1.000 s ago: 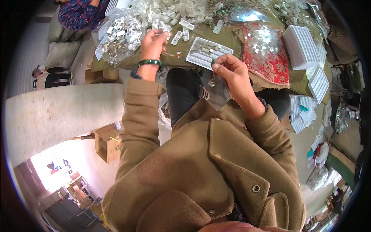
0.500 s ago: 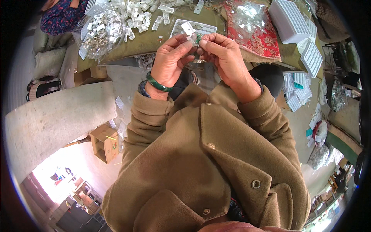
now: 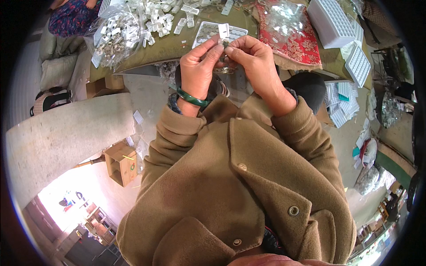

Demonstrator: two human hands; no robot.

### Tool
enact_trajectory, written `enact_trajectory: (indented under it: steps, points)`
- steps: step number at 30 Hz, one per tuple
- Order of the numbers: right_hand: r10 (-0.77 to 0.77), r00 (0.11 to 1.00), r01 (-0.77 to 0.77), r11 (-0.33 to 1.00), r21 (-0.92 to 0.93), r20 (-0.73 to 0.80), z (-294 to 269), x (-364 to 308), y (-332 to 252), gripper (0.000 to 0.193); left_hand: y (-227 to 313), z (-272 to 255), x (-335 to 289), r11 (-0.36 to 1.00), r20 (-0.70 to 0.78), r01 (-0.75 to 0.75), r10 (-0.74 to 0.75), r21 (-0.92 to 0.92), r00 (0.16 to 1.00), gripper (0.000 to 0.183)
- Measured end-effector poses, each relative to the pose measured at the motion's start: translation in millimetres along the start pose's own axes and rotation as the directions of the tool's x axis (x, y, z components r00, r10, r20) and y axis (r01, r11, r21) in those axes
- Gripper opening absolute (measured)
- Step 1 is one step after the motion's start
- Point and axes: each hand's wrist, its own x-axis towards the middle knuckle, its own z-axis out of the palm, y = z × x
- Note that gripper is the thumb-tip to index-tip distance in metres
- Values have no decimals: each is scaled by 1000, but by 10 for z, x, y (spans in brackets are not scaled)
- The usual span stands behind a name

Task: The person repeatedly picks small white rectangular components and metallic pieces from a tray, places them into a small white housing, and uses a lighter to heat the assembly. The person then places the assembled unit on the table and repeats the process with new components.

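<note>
Both my hands meet above the near edge of the work table, fingertips close together. My left hand (image 3: 197, 66), with a green bangle (image 3: 191, 97) on its wrist, pinches a small white plastic case (image 3: 223, 30) that stands upright above the fingertips and has a dark slot. My right hand (image 3: 255, 60) is closed in a pinch right beside it, thumb against forefinger. What lies between its fingertips is tiny and dark, mostly hidden. Just behind the hands lies a white tray (image 3: 243, 31) holding several round grey pieces.
Loose white plastic cases (image 3: 162, 20) are heaped at the back left, beside a clear bag (image 3: 117, 40) of small parts. A red patterned cloth (image 3: 306, 51) carries clear plastic at the right, near stacked white trays (image 3: 332, 24). A cardboard box (image 3: 120, 163) stands on the floor.
My left hand has shifted slightly right and down. The white case has turned from tilted to upright and moved right. The green bit between my fingers now shows less.
</note>
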Motion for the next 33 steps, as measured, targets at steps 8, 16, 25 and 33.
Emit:
enact_trajectory:
  steps: [8,16,25,33]
  points:
    - [21,999,-23,998,-55,-34,-116,61,43,7,20,36,-31,954,57,-59,44,293,997,32]
    - [68,998,-67,997,-49,9,-107,20,61,19,61,31,-6,969,-98,180,-166,171,981,24]
    - [-238,971,219,810,-544,37,-47,-58,31,27,20,-40,6,968,-121,250,-245,23,962,21]
    - [157,983,-167,978,123,94,-169,60,115,20,43,-83,-32,854,29,364,-381,-372,924,24]
